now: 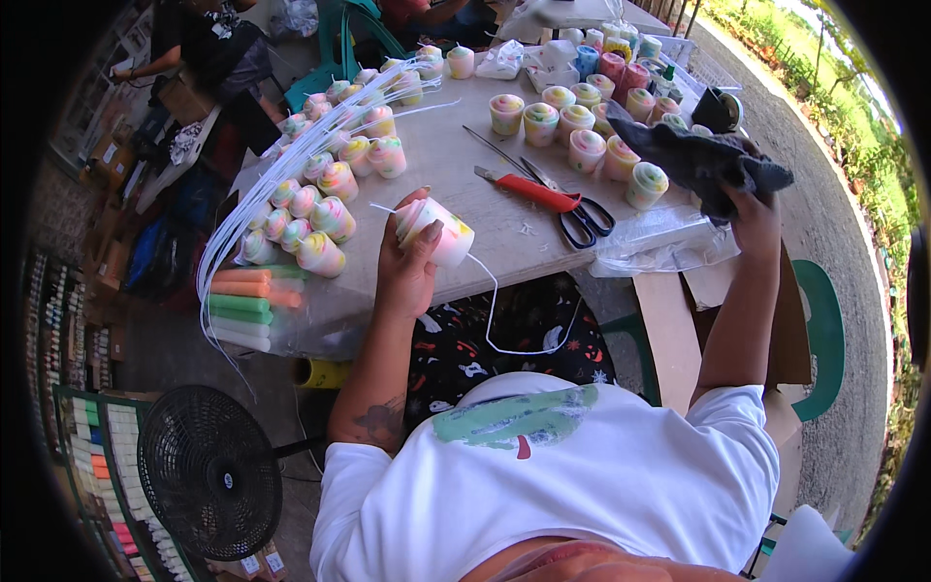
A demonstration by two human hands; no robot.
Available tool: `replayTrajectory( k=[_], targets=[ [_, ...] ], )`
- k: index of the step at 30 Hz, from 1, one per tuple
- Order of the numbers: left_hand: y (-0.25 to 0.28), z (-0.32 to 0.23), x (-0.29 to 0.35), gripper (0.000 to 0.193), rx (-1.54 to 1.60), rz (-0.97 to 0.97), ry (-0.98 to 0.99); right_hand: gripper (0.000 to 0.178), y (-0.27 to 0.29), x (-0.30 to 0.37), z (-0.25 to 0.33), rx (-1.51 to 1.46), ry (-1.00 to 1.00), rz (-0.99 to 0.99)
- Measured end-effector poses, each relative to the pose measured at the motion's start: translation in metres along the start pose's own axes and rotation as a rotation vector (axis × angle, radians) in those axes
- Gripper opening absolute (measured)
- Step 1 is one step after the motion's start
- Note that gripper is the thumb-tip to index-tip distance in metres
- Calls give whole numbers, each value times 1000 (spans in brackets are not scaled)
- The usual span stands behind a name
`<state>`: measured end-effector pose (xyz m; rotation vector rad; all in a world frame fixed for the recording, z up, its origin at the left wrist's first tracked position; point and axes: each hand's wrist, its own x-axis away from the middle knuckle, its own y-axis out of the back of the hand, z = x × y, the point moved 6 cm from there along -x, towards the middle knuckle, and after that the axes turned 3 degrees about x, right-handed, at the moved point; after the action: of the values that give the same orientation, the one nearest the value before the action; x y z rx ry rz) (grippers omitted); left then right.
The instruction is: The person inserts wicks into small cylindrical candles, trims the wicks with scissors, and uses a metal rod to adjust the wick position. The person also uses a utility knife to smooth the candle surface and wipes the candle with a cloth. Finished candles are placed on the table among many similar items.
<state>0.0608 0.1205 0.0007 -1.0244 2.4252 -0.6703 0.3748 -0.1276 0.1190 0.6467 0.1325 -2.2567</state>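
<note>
My left hand (407, 267) is closed around a white candle (452, 240) with pink and yellow swirls, tilted over the table's near edge. A long white wick (496, 303) trails from its base and hangs in a loop over my lap; a short end sticks out at the other side. Out to the right, my right hand (754, 215) grips a dark cloth (696, 163), raised above the swirled candles there. Between my hands on the table (441, 145) lie a red-handled cutter (536, 192), scissors (585, 223) with black handles, and a thin metal rod (495, 147).
Rows of swirled candles (335, 218) fill the table's left side, beside a bundle of white wicks (221, 228) and wrapped coloured sticks (240, 303). More candles (586, 150) and a dark mug (716, 111) stand right. Clear plastic (664, 241) covers the right front edge. A black fan (208, 472) stands lower left.
</note>
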Motion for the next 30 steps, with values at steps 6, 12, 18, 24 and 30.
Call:
replayTrajectory(
  k=[6,12,18,24,30],
  targets=[
    [-19,17,2,60,-34,63,-4,41,69,123,-98,946,115,-408],
    [-21,21,6,53,6,-50,41,66,-34,117,-90,1490,-408,208],
    [-40,24,23,65,34,-13,57,80,-198,88,-26,271,-36,502],
    [-20,-5,40,39,-87,-144,-58,74,-251,89,-20,511,220,476],
    [64,-71,75,39,-59,-455,-235,69,-233,93,-5,683,333,613]
  ],
)
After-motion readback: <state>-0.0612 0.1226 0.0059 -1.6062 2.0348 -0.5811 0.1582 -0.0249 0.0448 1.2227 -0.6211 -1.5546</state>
